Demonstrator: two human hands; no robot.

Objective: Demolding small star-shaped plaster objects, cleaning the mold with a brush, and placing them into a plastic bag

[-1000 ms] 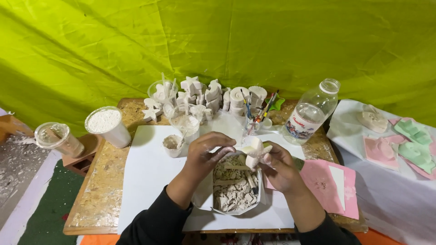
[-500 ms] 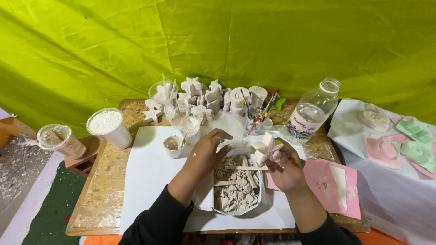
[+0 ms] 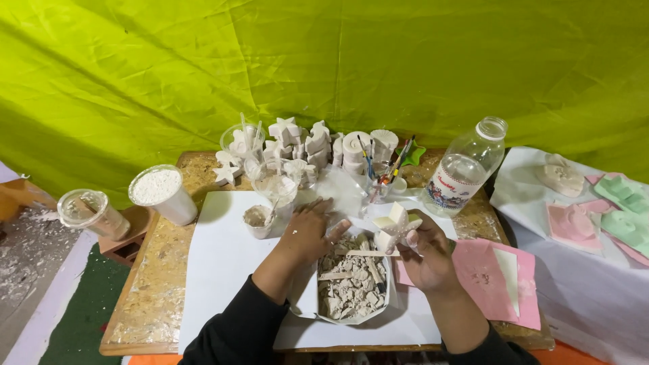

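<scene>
Two bare hands are at work over the middle of the table. The right hand (image 3: 426,260) is closed around a small white plaster star (image 3: 394,226), pinched by two of its arms and held up just above a tray of broken plaster scraps (image 3: 351,287). The left hand (image 3: 312,233) lies flat and loosely spread, fingers resting on the far rim of that tray and holding nothing.

That star looks like cast plaster: stiff, chalky, matt, light for its bulk, and I would judge it brittle at the tips of its arms. Holding it across the thick centre or low on two arms, as the fingers do now, seems the safest grip; a squeeze on one point alone could snap it. Its dusty skin should give a dry, non-slip hold.

Grey-white shards and flat slabs fill the tray, rough and crumbly. Under it lies a sheet of white paper (image 3: 216,270) on the chipboard table (image 3: 145,304). Along the far edge stand more white casts (image 3: 297,138), stars and cylinders, beside a cup of brushes (image 3: 382,176). Toward the left edge sit a cup of white powder (image 3: 162,192) and a clear plastic cup (image 3: 91,213). A clear plastic bottle (image 3: 466,169) stands near the right far corner, and a pink sheet (image 3: 497,270) lies by the right edge.
</scene>
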